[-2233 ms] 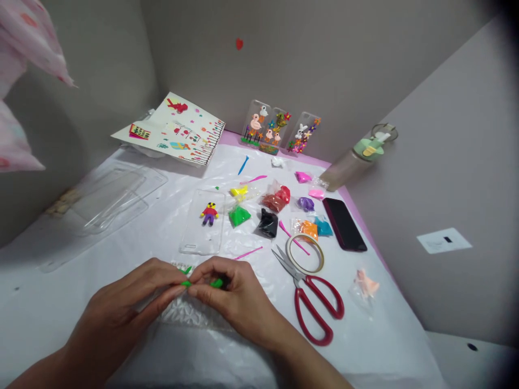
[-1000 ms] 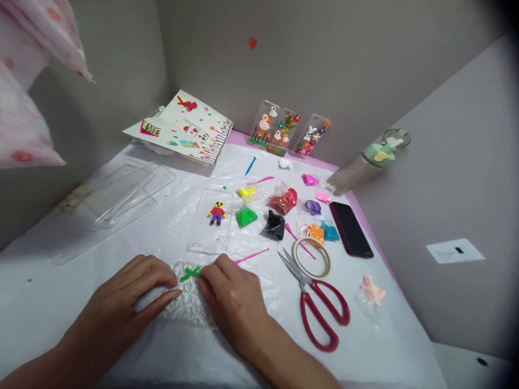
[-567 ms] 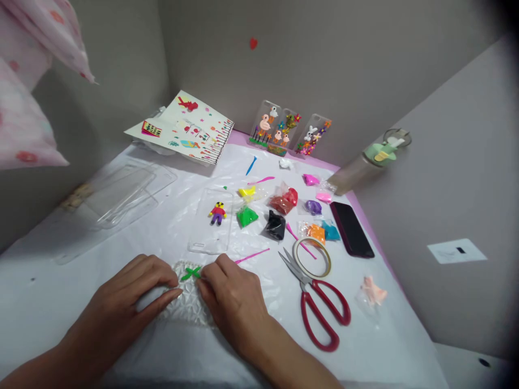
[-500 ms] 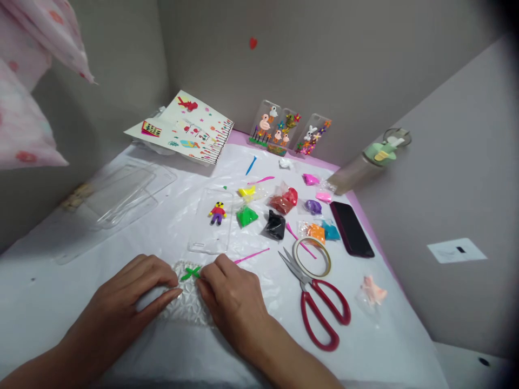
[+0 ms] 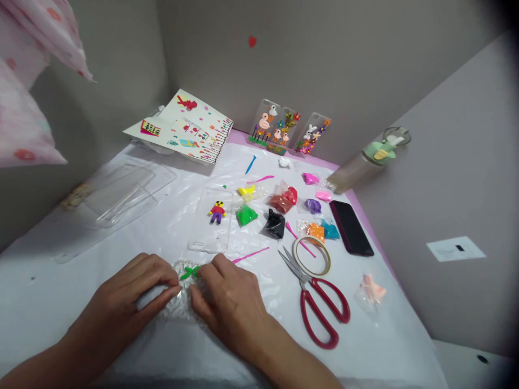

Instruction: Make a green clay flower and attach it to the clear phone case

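Head view's got both bare hands down by the near edge of the surface (image 5: 385, 346), parked over a clear textured sheet (image 5: 177, 309) that lies flat there, left of center. On top of that, close to the sheet's far edge, sits a small green X-shaped piece (image 5: 188, 272). Left hand (image 5: 127, 300) is at the sheet's left side, thumb and index tips slightly apart, right by the green X but not on it; can't tell if it's pressing the sheet. Right hand (image 5: 231, 297) has its index finger up at the X's right end, with the thumb lower down over the sheet, so those two are apart and not pinching anything, as far as anyone can see. Just past the hands there's a clear case (image 5: 203, 235) with a little figure (image 5: 218, 212) in a red top and purple pants. Pink stick (image 5: 251, 254) lies just beyond the right hand. Over toward the right edge: red-handled scissors (image 5: 304, 279), open a bit, next to a tape roll (image 5: 327, 260), then a dark phone (image 5: 351, 228) near that edge. Green packet (image 5: 246, 215) and black packet (image 5: 275, 224) are mid-surface, and three decorated cases (image 5: 263, 123) lean along the far edge.
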`<control>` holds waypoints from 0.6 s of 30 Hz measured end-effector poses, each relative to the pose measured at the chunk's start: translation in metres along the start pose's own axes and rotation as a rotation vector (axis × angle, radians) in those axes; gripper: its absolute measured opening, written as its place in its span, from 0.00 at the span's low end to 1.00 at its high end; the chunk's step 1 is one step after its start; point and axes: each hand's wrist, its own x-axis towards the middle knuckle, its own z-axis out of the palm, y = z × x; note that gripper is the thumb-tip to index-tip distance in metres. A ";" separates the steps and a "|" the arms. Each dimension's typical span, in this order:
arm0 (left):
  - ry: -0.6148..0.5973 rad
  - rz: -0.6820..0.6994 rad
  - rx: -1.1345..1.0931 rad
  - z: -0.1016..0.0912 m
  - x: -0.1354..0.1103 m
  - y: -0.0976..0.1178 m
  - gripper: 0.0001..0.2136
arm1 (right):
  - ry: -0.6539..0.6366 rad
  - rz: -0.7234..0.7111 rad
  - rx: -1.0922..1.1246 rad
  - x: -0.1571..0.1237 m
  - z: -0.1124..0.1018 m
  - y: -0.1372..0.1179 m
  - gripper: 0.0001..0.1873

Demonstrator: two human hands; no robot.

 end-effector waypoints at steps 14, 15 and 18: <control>0.091 0.118 0.068 0.000 0.015 0.028 0.11 | -0.097 0.176 1.051 0.000 -0.031 0.007 0.23; 0.090 0.130 0.063 0.002 0.018 0.033 0.12 | -0.116 0.184 1.043 -0.001 -0.031 0.007 0.26; 0.087 0.122 0.062 0.008 0.025 0.043 0.12 | -0.201 0.222 0.999 -0.002 -0.035 0.007 0.35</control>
